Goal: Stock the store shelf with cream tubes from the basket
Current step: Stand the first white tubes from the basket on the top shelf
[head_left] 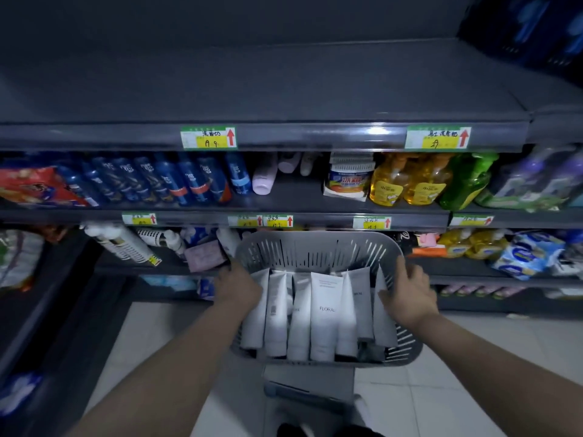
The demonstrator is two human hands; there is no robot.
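Seven or so white tubes (326,310), head view: they lie side by side in the grey basket (315,250), from its left wall to its right. None shows on the top shelf (284,99), so stocking looks not yet begun, with the full load left. Left hand (238,287) grips the basket's left rim, fingers curled over it. Right hand (408,294) grips the right rim likewise. Neither holds a tube.

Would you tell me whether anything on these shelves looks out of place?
Yes: long white striped bottles on the lower left shelf lie on their sides, and a pale pink bottle above leans askew.
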